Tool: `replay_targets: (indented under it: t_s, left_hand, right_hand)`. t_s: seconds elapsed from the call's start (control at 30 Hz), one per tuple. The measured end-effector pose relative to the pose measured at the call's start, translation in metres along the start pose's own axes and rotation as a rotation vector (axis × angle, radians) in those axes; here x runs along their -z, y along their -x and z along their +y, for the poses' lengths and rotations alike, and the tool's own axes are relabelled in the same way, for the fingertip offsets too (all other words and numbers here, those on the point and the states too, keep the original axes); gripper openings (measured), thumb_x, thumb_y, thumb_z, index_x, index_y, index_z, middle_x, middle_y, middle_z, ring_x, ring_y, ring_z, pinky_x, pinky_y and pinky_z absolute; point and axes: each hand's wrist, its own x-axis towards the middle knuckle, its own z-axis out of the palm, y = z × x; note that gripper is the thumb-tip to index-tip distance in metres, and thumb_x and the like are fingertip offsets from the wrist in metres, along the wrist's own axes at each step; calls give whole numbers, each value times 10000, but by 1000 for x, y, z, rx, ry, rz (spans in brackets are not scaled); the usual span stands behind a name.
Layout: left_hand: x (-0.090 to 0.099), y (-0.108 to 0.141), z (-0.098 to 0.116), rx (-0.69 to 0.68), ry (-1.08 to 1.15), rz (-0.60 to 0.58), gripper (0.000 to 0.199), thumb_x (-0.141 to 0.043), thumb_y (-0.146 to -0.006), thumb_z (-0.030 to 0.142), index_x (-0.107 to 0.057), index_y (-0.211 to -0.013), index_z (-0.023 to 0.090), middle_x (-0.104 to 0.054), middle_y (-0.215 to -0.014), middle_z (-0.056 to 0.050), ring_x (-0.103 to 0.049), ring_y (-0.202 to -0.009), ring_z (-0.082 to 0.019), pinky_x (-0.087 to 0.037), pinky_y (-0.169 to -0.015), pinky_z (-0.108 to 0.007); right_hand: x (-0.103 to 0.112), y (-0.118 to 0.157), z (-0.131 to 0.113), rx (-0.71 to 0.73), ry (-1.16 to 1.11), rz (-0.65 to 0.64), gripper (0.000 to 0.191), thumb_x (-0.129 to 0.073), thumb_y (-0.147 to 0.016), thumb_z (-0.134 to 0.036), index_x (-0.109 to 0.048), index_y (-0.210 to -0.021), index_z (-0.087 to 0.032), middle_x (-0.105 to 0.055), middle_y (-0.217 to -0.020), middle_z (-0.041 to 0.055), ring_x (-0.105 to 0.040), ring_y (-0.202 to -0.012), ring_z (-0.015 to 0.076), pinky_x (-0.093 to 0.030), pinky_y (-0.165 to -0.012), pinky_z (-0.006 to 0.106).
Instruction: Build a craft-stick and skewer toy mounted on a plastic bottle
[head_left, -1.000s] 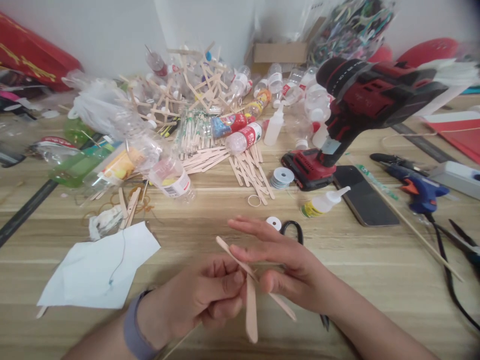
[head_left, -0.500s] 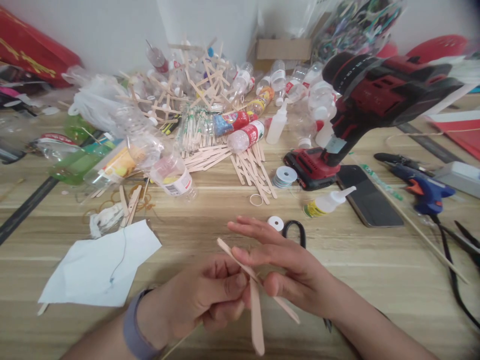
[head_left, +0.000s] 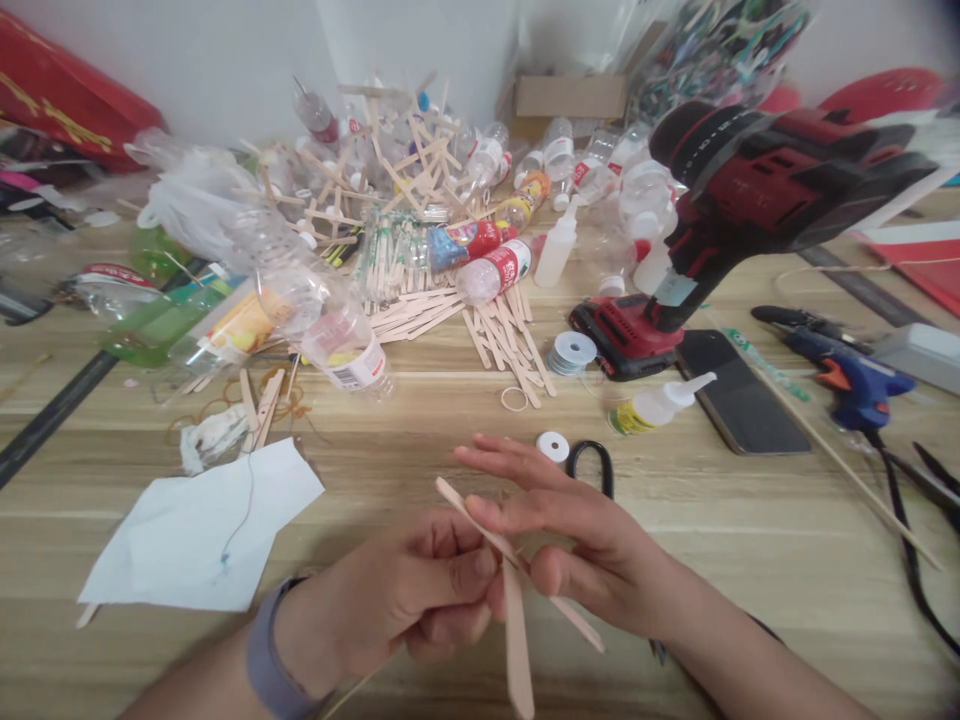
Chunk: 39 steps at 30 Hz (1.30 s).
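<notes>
Two flat wooden craft sticks (head_left: 519, 640) cross each other between my hands, low in the middle of the view. My left hand (head_left: 427, 590), with a grey band at the wrist, pinches them where they meet, thumb on top. My right hand (head_left: 570, 530) is spread over them from the right; its index fingertip touches the upper stick and its thumb is close beside the crossing. A thin pale strand (head_left: 360, 690) runs out below my left hand. What lies under the left fingers is hidden.
Beyond my hands are black-handled scissors (head_left: 592, 468), a white spool (head_left: 553, 447), a glue bottle (head_left: 652, 405) and a phone (head_left: 742, 390). A drill (head_left: 720, 220) stands right, near a glue gun (head_left: 847, 375). Loose sticks (head_left: 502, 340) and plastic bottles fill the back. White paper (head_left: 195, 540) lies left.
Both hands and the crossed sticks keep almost the same pose. The whole view has shifted very slightly.
</notes>
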Motion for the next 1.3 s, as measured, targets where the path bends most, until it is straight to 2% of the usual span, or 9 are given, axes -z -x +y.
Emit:
replay_targets:
  t_s: [0.7,0.93,1.3]
  left_hand:
    - [1,1,1,0,2,-17,454,-696,-780,609,-574,-737,174,-326,-490,93,-181,-418,-52,-107,-410,-245]
    - [1,0,-1,12,2,-27,483,-709,-748,632,-566,-726,171,-316,-483,101,-184,-410,-49,-118,-402,-241]
    - [1,2,0,-18,23,-52,429,-683,-808,582,-567,-722,178,-291,-491,93,-179,-423,-60,-104,-408,-247]
  right_hand:
    - [-3,1,0,-13,-26,1,431,-503,-959,-524,-542,-1378,-428,-528,-1486,44,-392,-1433,237,-258,-1179,517]
    - [-3,0,-1,-7,-12,5,430,-487,-966,-530,-568,-1366,-393,-546,-1468,62,-411,-1422,245,-285,-1169,522]
    - [-4,0,1,-13,-47,-1,425,-503,-967,-521,-533,-1383,-439,-531,-1484,33,-403,-1426,230,-258,-1180,492]
